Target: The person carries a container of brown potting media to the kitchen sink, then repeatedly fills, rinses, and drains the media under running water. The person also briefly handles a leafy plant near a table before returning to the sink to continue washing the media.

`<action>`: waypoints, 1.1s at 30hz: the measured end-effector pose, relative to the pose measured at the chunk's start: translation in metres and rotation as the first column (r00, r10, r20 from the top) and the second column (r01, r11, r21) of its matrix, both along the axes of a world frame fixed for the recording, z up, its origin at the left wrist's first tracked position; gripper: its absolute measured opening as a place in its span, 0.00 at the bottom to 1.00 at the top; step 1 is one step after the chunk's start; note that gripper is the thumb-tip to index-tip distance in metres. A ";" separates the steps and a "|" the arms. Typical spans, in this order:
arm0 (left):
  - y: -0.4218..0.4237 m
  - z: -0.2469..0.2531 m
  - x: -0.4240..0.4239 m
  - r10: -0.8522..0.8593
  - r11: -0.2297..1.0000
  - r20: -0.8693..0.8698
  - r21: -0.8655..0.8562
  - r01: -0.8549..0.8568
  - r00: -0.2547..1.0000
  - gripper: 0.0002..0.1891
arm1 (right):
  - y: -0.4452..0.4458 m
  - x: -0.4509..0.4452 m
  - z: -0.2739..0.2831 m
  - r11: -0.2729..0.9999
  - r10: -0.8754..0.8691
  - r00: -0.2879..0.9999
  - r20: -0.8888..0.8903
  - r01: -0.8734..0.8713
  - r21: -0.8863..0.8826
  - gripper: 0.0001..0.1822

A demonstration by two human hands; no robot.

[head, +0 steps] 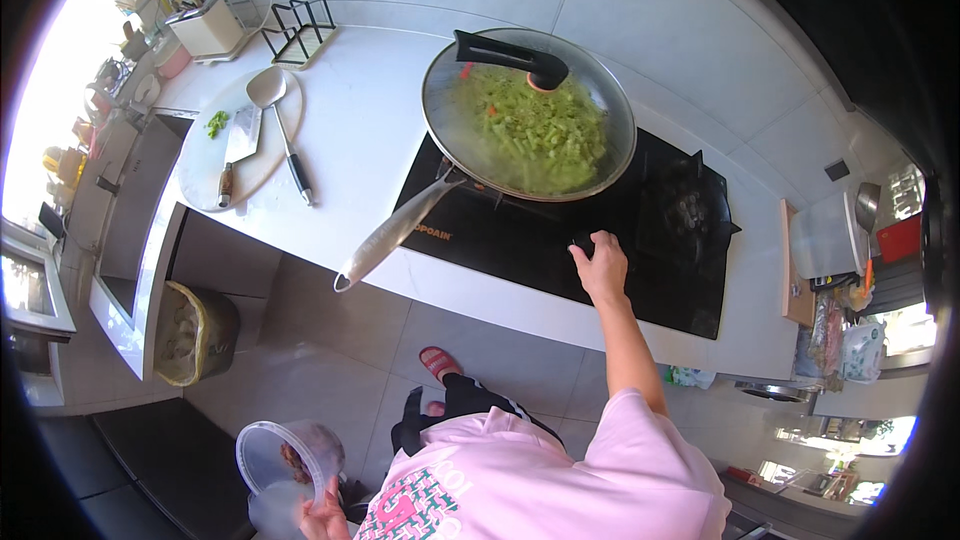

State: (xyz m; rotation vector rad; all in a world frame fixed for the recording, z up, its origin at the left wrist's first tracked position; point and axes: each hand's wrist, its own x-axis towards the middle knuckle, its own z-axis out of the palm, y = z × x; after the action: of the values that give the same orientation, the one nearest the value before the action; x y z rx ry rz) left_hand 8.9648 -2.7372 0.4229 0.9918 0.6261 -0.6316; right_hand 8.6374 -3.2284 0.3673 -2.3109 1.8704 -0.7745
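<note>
My right hand [606,270] reaches over the black gas cooktop [517,247], thumb and fingers around a dark control knob [580,244] that they mostly cover. Low at the left, my left hand [326,517] holds a clear plastic tub [251,450] with some brown food [294,463] inside. A blurred translucent disc [281,511], perhaps its lid, is by the same fingers. On the left burner sits a frying pan with a long metal handle [397,229]. Its glass lid [448,109] is on, with a black upright handle [499,54]. Chopped green vegetables [544,127] show through the fogged glass.
A round cutting board [199,176] carries a cleaver [244,136], chopped greens [217,124] and a metal spatula [268,88]. Behind it are a black rack [304,37] and a toaster [206,30]. The right burner [690,199] is uncovered. A lined bin [217,334] stands below the counter.
</note>
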 end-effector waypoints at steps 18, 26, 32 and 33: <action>-0.021 -0.096 0.064 -0.034 0.993 -0.053 0.112 0.040 0.998 0.42 | -0.021 0.003 0.008 0.951 -0.047 0.947 -0.319 0.140 0.277 0.24; 0.010 -0.140 0.061 -0.010 0.985 -0.104 0.169 0.027 0.995 0.42 | -0.050 -0.037 0.020 0.894 0.015 0.970 -0.243 0.096 0.438 0.18; 0.021 -0.153 0.057 -0.001 0.986 -0.108 0.165 0.019 0.994 0.43 | -0.055 -0.037 0.025 0.897 0.024 0.944 -0.328 0.124 0.424 0.18; 0.021 -0.153 0.057 0.002 0.986 -0.101 0.168 0.015 0.995 0.43 | -0.053 -0.033 0.025 0.894 0.026 0.950 -0.310 0.117 0.433 0.18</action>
State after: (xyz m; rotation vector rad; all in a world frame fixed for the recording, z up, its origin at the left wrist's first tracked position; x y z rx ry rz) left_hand 9.0220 -2.7160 0.2698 1.1247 0.7760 -0.6450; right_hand 8.6039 -3.2811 0.3924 -2.1776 1.9615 0.0410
